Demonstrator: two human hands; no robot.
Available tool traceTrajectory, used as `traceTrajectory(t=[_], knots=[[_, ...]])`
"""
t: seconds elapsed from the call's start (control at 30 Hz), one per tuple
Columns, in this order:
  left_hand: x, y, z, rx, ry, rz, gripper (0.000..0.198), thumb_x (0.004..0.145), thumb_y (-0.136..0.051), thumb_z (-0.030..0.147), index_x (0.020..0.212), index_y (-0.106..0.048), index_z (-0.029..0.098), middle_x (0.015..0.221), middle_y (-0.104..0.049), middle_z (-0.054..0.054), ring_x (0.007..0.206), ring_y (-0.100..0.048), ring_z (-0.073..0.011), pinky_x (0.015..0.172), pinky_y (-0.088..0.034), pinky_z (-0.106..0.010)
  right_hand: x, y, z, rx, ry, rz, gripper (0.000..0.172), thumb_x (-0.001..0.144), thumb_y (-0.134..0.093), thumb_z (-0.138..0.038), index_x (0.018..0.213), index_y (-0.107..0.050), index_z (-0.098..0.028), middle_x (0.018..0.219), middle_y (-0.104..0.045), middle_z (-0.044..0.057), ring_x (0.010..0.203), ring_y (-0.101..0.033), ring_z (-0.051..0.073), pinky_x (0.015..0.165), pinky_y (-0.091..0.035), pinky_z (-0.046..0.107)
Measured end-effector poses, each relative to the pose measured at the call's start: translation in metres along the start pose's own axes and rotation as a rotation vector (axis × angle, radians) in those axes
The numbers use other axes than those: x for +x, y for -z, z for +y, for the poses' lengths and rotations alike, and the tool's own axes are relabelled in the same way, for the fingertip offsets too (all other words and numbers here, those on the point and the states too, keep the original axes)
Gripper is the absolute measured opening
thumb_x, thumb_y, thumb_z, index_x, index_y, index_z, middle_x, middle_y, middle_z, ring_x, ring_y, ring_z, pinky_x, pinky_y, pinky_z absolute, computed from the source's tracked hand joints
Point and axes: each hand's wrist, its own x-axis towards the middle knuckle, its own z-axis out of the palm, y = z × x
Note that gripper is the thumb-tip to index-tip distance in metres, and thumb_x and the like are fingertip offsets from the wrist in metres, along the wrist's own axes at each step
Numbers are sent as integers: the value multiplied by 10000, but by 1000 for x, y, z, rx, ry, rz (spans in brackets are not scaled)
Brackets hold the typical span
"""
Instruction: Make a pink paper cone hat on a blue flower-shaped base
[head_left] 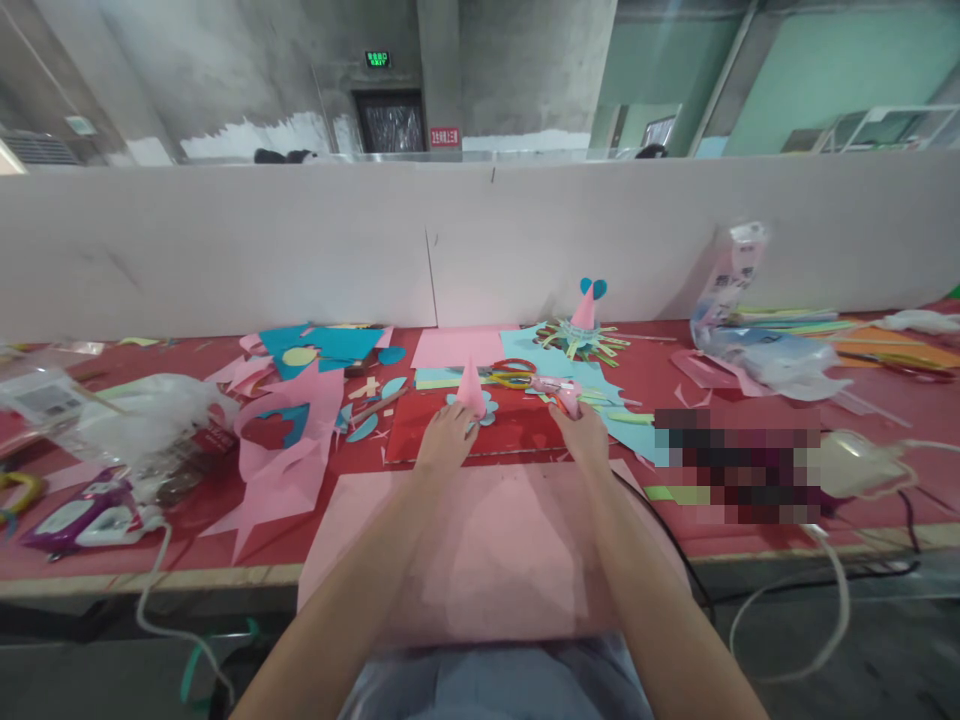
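Note:
A small pink paper cone (471,388) stands upright on a blue flower-shaped paper piece (489,408), above a red board (517,430). My left hand (448,437) has its fingers closed at the cone's lower left side. My right hand (583,432) is wrapped round a pink glue gun (564,390), whose nozzle end points left. Scissors with yellow and red handles (514,374) lie just behind, between the hands. Farther back stands a finished-looking pink cone (584,308) with two blue round pieces on top and a green paper fringe at its base.
Pink paper scraps (289,450) and blue paper (322,347) lie left, beside a plastic bag (161,420) and a purple-white glue gun (82,515). More plastic packaging (780,360) and paper strips lie right. A white partition (300,250) borders the red table (645,370).

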Motion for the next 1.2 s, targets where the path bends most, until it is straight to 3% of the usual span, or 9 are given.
traceTrajectory(t=[0.2,0.4,0.53,0.7,0.97,1.2], knots=[[5,-11,7,25,-22,-17,221,905,-383,202,993,-585,175,984,-612,-72,918,-564,-192,846,-419,-334,1,2,0,60,-41,-17,338,682,-556,-517,757,-542,-187,722,-565,46,646,-460,176,579,-317,277],[-1,-2,-8,-127,110,81,155,875,-458,226,940,-594,192,925,-603,-52,891,-568,-169,781,-452,-279,2,7,-2,198,-129,142,295,678,-556,-491,714,-494,-205,664,-528,-3,596,-430,148,572,-317,259],[-3,7,-20,-260,52,-33,139,812,-571,285,913,-593,192,913,-597,-32,878,-576,-151,757,-465,-254,-1,12,-9,297,-134,226,269,700,-556,-462,732,-496,-203,650,-522,-16,582,-418,137,589,-327,250],[-2,10,-17,-181,50,-163,209,788,-603,281,974,-580,187,986,-608,-45,923,-582,-171,773,-459,-270,-2,13,-12,267,-113,198,284,695,-569,-475,713,-498,-201,641,-522,-9,588,-414,144,584,-322,250],[-3,14,-9,-67,107,-199,195,855,-514,322,958,-599,180,981,-620,-61,899,-590,-167,680,-440,-226,-2,11,-10,253,-103,187,286,690,-565,-475,708,-494,-198,639,-519,-8,583,-409,140,573,-311,246],[-4,17,-4,28,53,-242,266,907,-407,295,924,-648,184,962,-634,-64,893,-601,-171,672,-425,-227,-1,6,-7,231,-91,144,304,690,-561,-492,750,-518,-197,673,-539,3,597,-432,147,585,-324,250]])
